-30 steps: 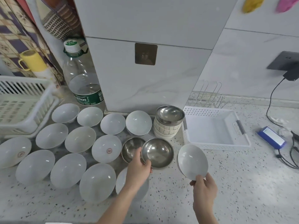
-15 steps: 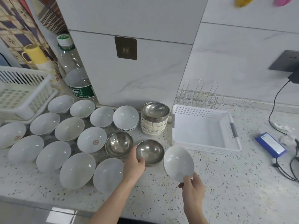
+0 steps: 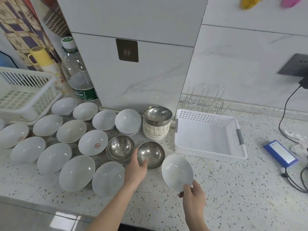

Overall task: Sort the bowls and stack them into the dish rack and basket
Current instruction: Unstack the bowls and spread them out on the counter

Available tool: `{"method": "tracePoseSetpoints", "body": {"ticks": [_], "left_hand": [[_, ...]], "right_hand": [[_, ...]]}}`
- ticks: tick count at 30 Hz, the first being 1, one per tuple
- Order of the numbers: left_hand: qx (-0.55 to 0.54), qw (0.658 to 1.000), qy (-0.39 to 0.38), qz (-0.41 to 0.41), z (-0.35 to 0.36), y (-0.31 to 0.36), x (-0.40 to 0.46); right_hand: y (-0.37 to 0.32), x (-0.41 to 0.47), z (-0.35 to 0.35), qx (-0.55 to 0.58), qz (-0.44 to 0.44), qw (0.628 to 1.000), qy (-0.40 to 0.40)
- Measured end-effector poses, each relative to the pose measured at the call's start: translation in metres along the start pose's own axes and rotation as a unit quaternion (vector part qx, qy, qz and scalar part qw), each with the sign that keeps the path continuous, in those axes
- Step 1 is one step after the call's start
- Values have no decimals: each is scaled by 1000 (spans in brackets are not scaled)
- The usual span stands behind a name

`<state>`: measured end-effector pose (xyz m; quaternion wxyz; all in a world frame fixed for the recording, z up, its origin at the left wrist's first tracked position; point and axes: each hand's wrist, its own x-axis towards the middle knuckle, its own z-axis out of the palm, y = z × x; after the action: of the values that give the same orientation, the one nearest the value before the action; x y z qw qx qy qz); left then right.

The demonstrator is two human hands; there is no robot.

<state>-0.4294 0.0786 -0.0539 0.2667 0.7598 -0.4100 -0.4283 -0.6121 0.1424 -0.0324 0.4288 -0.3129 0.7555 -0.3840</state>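
My left hand grips the near rim of a steel bowl, thumb inside it. A white bowl is held tilted by its near edge in my right hand, above the counter. Another steel bowl sits just left of the gripped one. Several white bowls cover the counter to the left. A stack of ribbed bowls carries a steel bowl on top. A white basket stands right of that stack, with a wire dish rack behind it.
A second white slatted basket sits at the far left, beside a large water bottle and a yellow mug. A blue device with cables lies at the right. The counter's front edge runs below my arms.
The view has pulled back and shifted. My left hand keeps its hold on the steel bowl, now a little apart from the other steel bowl. My right hand still holds the white bowl.
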Motion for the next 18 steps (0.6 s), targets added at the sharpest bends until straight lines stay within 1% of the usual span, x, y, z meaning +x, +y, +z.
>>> {"method": "tracePoseSetpoints", "body": {"ticks": [5, 7, 11, 18], "left_hand": [[-6, 999, -33, 6, -1, -1, -4], [0, 999, -35, 19, -2, 0, -5], [45, 998, -12, 47, -4, 1, -6], [72, 996, 31, 39, -6, 1, -11]], "right_hand": [[4, 2, 0, -12, -7, 1000, -7], [6, 2, 0, -12, -9, 1000, -10], [8, 2, -1, -12, -13, 1000, -18], [9, 2, 0, -24, -13, 999, -34]]}}
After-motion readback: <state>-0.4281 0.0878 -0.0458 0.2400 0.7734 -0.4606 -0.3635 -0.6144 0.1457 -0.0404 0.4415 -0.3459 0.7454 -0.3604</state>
